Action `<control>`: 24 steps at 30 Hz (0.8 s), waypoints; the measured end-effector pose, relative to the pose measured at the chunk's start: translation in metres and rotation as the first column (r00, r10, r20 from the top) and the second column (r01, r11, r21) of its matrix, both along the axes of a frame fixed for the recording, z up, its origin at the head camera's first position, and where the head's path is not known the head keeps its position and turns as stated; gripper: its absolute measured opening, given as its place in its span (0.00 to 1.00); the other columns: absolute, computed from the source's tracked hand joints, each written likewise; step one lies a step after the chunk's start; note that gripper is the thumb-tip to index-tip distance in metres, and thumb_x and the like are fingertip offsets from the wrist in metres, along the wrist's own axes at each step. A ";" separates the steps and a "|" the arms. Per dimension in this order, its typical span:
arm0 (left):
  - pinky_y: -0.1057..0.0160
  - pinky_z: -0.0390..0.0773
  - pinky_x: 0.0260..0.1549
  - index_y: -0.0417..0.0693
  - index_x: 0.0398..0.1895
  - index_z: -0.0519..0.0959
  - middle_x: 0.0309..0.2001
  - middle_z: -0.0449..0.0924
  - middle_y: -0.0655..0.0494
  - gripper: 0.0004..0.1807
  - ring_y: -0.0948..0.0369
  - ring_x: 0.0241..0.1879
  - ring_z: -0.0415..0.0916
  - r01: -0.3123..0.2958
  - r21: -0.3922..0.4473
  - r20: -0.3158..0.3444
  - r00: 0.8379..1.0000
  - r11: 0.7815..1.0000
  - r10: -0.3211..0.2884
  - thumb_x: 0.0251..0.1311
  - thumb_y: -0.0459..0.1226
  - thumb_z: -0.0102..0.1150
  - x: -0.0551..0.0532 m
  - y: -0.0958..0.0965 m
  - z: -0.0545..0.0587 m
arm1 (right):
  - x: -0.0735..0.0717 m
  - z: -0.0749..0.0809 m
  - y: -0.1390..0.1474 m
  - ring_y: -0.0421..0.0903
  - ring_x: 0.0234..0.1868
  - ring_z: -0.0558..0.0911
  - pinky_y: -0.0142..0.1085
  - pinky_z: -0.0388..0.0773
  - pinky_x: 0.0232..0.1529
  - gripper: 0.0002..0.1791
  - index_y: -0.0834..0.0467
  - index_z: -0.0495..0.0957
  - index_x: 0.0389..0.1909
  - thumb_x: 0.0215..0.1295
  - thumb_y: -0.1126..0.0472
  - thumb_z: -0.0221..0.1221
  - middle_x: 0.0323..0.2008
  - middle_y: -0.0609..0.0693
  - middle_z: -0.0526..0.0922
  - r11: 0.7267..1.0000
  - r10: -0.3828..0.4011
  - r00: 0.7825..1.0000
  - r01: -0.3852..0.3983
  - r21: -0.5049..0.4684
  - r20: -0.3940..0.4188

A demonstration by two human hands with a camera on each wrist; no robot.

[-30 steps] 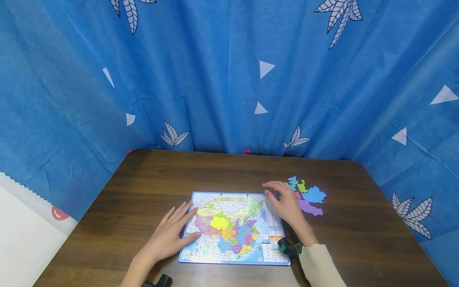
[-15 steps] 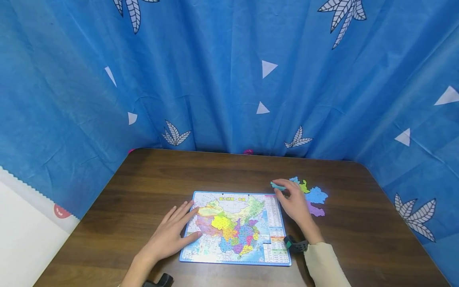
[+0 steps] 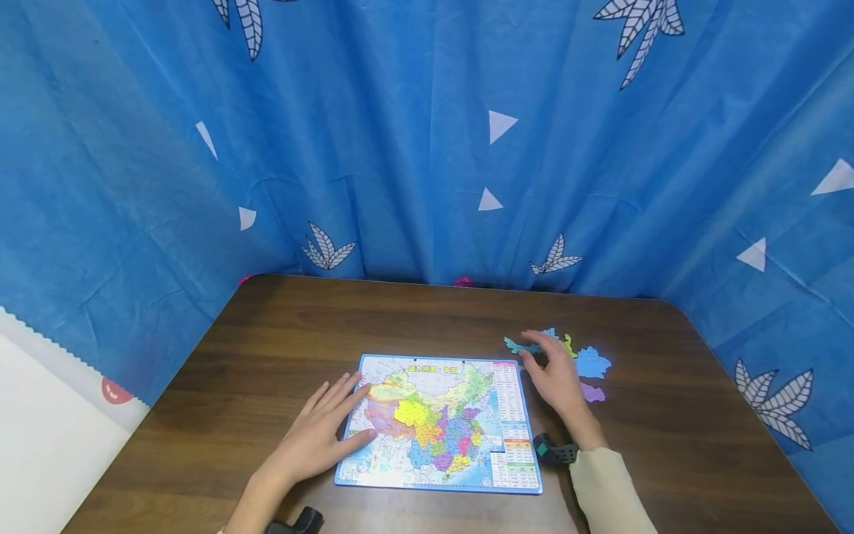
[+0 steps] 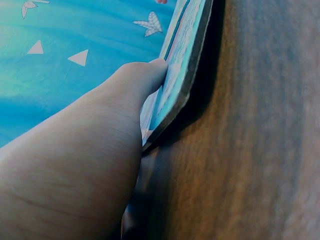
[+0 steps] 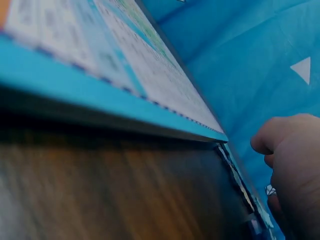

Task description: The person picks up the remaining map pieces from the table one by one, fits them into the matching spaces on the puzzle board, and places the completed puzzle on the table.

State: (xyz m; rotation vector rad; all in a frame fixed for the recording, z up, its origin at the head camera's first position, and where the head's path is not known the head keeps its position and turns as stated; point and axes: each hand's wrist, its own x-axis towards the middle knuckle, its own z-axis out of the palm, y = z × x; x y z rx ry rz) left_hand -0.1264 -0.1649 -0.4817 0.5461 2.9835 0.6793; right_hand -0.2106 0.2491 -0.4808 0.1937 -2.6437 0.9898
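A map puzzle board [image 3: 503,393] with a blue border lies on the table, its map of China in many colours. My left hand [image 3: 323,430] rests on the board's left side, fingers extended; in the left wrist view its thumb [image 4: 150,75] reaches onto the board. Beyond the board's upper right corner lies a narrow teal puzzle piece [image 3: 514,345]. My right hand [image 3: 555,374] is over its right end, thumb and index finger apart, hiding part of it. In the right wrist view the right thumb [image 5: 267,137] stands above the row of pieces.
Right of the right hand lie a blue puzzle piece [image 3: 592,362], a purple piece [image 3: 592,391] and a yellow-green piece [image 3: 568,345], partly covered by the hand. The brown wooden table [image 3: 300,319] ends at a blue curtain [image 3: 400,148].
My right hand has shifted slightly right, off the left part of the teal puzzle piece, which now shows more fully. The left hand has stayed on the board.
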 end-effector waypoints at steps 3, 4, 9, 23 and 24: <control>0.45 0.43 0.73 0.63 0.73 0.60 0.76 0.48 0.62 0.43 0.57 0.76 0.44 0.006 -0.002 -0.004 1.000 1.000 -0.006 0.57 0.69 0.48 0.000 0.000 0.000 | -0.001 -0.002 0.002 0.58 0.67 0.68 0.63 0.65 0.63 0.22 0.51 0.73 0.61 0.66 0.58 0.59 0.64 0.54 0.73 1.000 -0.018 1.000 0.018 0.015 0.002; 0.45 0.43 0.73 0.63 0.73 0.60 0.76 0.48 0.62 0.43 0.56 0.76 0.44 0.004 -0.003 -0.002 1.000 1.000 -0.004 0.57 0.69 0.48 0.000 0.000 0.000 | -0.001 -0.003 0.003 0.59 0.67 0.67 0.63 0.64 0.63 0.22 0.51 0.73 0.62 0.66 0.58 0.59 0.64 0.54 0.73 1.000 -0.024 1.000 0.024 0.019 0.003; 0.44 0.43 0.73 0.63 0.73 0.60 0.77 0.48 0.62 0.43 0.55 0.76 0.45 -0.003 -0.007 0.010 1.000 1.000 0.003 0.56 0.70 0.47 0.000 0.000 0.002 | -0.001 -0.003 0.003 0.60 0.69 0.65 0.63 0.62 0.64 0.24 0.52 0.71 0.63 0.67 0.57 0.58 0.67 0.56 0.70 0.998 -0.034 0.999 0.033 0.051 0.032; 0.44 0.43 0.73 0.65 0.72 0.61 0.77 0.46 0.65 0.43 0.56 0.77 0.44 -0.012 -0.009 0.023 1.000 1.000 0.012 0.55 0.71 0.47 -0.001 -0.001 0.001 | -0.001 -0.004 0.001 0.61 0.69 0.65 0.64 0.63 0.63 0.23 0.53 0.73 0.62 0.68 0.55 0.57 0.66 0.56 0.71 0.987 -0.042 0.992 0.023 0.161 0.117; 0.44 0.43 0.73 0.64 0.72 0.61 0.77 0.46 0.65 0.43 0.56 0.77 0.44 -0.012 -0.010 0.023 1.000 1.000 0.012 0.55 0.71 0.47 -0.001 -0.001 0.001 | -0.001 -0.005 0.001 0.61 0.69 0.65 0.64 0.63 0.63 0.23 0.53 0.73 0.62 0.67 0.55 0.57 0.66 0.56 0.71 0.987 -0.044 0.992 0.025 0.160 0.117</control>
